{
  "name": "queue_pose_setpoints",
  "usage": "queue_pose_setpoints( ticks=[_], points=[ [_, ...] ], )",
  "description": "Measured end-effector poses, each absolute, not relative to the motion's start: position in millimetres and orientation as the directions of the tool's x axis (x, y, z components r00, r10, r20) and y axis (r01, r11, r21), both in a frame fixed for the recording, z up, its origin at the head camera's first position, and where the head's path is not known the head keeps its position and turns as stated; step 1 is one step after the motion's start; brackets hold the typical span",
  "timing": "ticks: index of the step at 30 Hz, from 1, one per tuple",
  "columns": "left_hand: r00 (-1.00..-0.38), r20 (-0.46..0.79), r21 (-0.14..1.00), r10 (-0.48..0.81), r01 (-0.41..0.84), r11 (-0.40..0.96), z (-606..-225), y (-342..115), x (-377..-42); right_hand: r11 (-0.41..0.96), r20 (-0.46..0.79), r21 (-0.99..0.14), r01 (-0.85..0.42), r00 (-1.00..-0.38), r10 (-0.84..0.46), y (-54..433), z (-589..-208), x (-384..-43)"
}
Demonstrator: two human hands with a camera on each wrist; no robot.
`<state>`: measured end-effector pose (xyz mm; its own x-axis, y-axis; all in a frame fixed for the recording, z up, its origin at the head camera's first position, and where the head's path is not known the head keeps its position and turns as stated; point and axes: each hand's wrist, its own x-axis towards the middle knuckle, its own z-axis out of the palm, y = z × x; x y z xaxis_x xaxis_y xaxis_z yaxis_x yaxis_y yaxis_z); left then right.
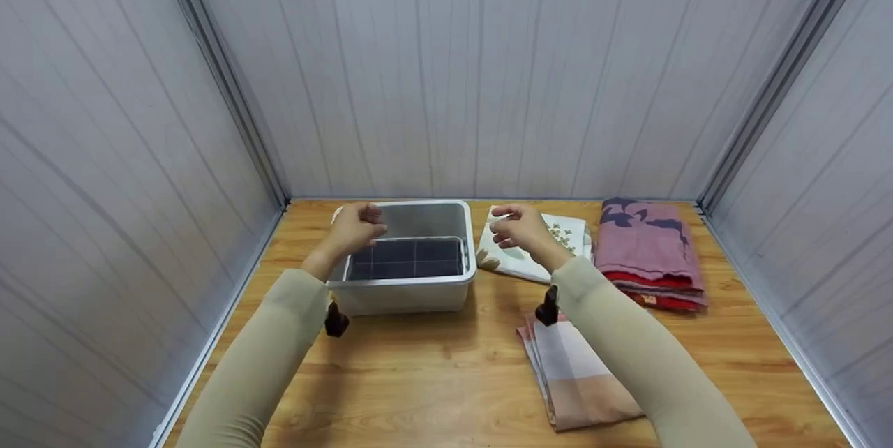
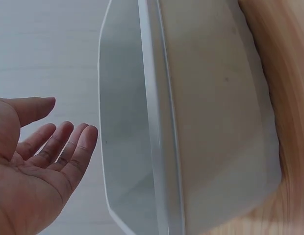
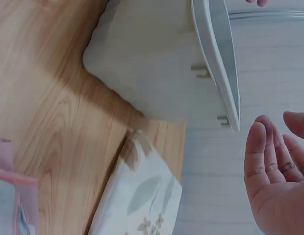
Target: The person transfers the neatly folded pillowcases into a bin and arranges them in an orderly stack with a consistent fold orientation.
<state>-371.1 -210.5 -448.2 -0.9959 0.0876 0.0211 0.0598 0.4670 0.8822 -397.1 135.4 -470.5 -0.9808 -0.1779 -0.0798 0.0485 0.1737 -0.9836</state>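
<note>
A white plastic bin [image 1: 401, 298] stands on the wooden table near the back wall. Inside it lies a dark navy cloth [image 1: 408, 258] with thin pale lines. My left hand [image 1: 354, 228] hovers above the bin's left side, fingers loosely bent and holding nothing; in the left wrist view the bin's side [image 2: 215, 107] is beside it. My right hand [image 1: 523, 230] is raised to the right of the bin, over a folded white cloth with a leaf and flower print [image 1: 516, 263]. Its fingers are relaxed around bare air, as the right wrist view shows too.
At the back right lies a stack of folded cloth, mauve with dark leaves [image 1: 645, 242] above red layers. A folded pink, grey and peach cloth [image 1: 586, 389] lies nearer, partly under the right forearm. Pale panel walls [image 1: 446, 71] enclose the wooden table [image 1: 418, 378] on three sides.
</note>
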Motion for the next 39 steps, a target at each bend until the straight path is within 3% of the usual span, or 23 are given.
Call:
queue_pose_setpoints(
  ticks=[19,39],
  points=[
    [-0.967,0.065,0.842,0.247,0.186,0.506,-452,-154,-358,0.265,-0.076,-0.964,0.024,-0.979,-0.189,187,-475,-387],
    [-0.934,0.092,0.827,0.346,0.265,0.496,-478,-113,-343,0.379,0.055,-0.913,-0.148,-0.968,-0.245,234,-487,-373]
  ],
)
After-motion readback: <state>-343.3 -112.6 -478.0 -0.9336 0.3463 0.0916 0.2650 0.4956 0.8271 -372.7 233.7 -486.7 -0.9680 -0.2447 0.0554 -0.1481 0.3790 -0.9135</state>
